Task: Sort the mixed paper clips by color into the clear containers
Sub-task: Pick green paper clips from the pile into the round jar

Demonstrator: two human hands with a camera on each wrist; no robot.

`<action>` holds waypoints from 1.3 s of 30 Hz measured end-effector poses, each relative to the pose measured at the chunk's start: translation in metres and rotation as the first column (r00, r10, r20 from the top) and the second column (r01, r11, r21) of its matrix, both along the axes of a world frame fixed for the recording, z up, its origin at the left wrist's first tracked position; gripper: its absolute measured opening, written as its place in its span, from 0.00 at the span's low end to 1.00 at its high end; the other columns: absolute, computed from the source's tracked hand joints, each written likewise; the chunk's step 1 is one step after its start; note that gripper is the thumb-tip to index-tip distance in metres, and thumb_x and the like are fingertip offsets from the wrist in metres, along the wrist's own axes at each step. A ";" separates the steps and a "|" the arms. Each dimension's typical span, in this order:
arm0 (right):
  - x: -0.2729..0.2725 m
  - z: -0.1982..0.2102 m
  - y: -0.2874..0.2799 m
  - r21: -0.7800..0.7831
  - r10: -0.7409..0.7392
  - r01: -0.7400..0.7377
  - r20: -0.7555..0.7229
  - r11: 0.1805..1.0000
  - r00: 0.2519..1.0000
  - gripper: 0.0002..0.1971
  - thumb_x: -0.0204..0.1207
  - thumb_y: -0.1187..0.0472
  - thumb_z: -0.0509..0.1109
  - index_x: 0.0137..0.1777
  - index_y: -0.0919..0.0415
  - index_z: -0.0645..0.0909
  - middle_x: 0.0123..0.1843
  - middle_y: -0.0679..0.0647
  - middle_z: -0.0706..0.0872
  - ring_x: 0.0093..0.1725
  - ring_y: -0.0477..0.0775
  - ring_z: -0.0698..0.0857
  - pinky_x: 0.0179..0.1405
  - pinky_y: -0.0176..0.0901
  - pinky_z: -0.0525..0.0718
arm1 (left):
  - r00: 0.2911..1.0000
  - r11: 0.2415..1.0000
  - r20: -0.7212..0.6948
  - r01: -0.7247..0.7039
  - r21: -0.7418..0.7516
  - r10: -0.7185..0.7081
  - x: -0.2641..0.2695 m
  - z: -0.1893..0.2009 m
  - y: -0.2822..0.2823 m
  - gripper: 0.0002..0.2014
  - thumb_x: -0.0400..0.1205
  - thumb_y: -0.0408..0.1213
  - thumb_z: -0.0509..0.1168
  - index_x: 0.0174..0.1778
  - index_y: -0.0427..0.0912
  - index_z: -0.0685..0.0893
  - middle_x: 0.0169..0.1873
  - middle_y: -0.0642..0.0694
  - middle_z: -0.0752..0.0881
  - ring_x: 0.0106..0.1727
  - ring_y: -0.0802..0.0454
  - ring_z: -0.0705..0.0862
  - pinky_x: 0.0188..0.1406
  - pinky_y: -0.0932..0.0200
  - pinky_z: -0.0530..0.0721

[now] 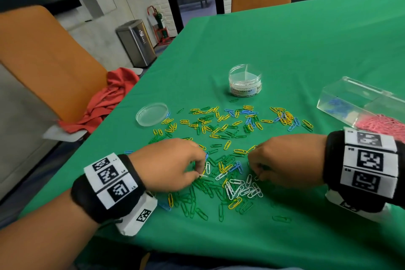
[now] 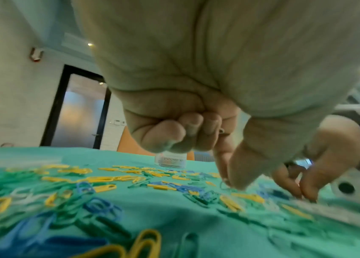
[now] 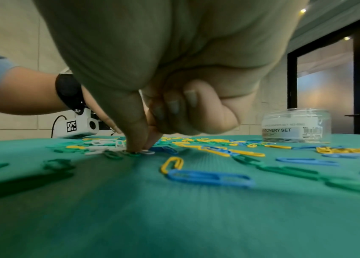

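Mixed paper clips [image 1: 228,138] in green, yellow, blue and white lie scattered on the green cloth. My left hand [image 1: 202,171] is low over the near pile, thumb and forefinger pinching a paper clip [image 2: 225,184]. A pale clip end [image 2: 222,131] shows among its curled fingers. My right hand [image 1: 255,172] faces it from the right, thumb and forefinger [image 3: 138,150] pinching a green clip [image 3: 131,154] on the cloth, its other fingers curled. A round divided clear container [image 1: 245,80] stands beyond the clips. A rectangular clear box [image 1: 341,94] at right holds blue and pink clips.
A clear round lid [image 1: 151,114] lies left of the clips. White clips [image 1: 241,188] cluster between my hands. The table's left edge [image 1: 105,138] drops off beside an orange chair [image 1: 43,61] with a red cloth [image 1: 109,98] on it. Bare green cloth [image 1: 306,39] stretches beyond the round container.
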State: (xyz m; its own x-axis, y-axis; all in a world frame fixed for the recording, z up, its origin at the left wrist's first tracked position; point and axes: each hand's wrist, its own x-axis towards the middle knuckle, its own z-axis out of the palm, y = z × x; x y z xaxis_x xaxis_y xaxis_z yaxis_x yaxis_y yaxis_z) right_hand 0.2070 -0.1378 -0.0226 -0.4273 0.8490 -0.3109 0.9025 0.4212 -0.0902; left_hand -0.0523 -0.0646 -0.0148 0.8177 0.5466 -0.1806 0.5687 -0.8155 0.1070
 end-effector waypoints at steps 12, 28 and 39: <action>0.000 0.004 -0.005 0.017 -0.078 0.079 -0.044 0.997 0.996 0.03 0.78 0.52 0.67 0.47 0.48 0.79 0.41 0.45 0.82 0.38 0.50 0.77 0.38 0.42 0.77 | 0.780 0.571 0.188 -0.248 -0.783 0.596 -0.003 0.000 -0.003 0.08 0.70 0.41 0.52 0.25 0.46 0.67 0.23 0.47 0.64 0.21 0.51 0.65 0.22 0.61 0.58; 0.042 0.038 0.012 -0.689 -0.705 -0.156 -0.673 0.708 -0.225 0.11 0.59 0.62 0.60 0.41 0.63 0.77 0.33 0.58 0.72 0.26 0.52 0.69 0.17 0.33 0.61 | 0.614 0.115 0.117 0.044 -0.992 0.781 0.011 0.008 0.006 0.15 0.85 0.44 0.58 0.34 0.40 0.75 0.28 0.41 0.76 0.28 0.44 0.83 0.20 0.62 0.83; -0.023 0.012 -0.025 0.065 -0.054 0.056 -0.040 0.996 0.998 0.17 0.73 0.41 0.70 0.58 0.47 0.80 0.49 0.48 0.86 0.49 0.55 0.85 0.43 0.43 0.81 | 0.998 0.995 -0.059 -0.001 -0.101 -0.005 0.041 0.009 -0.025 0.14 0.79 0.58 0.69 0.60 0.64 0.81 0.37 0.59 0.82 0.40 0.65 0.80 0.42 0.62 0.78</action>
